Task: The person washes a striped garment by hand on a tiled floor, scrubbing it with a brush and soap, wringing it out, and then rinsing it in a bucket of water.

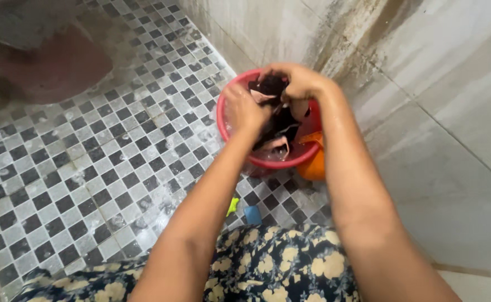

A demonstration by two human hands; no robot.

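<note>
A red plastic bucket (pixel 223 127) stands on the wet checkered floor against the wall. Both my hands are over it, gripping a dark wet garment (pixel 279 124) with pale pink parts. My left hand (pixel 244 107) holds the cloth at the bucket's left side. My right hand (pixel 297 81) is clenched on the cloth higher up, near the far rim. The garment hangs between the hands and down into the bucket.
An orange vessel (pixel 314 162) sits beside the bucket on its near right. A small yellow-green object (pixel 232 206) and a blue one (pixel 252 214) lie on the tiles. A stained tiled wall (pixel 435 100) rises at right. My floral-print clothing (pixel 268 263) fills the bottom.
</note>
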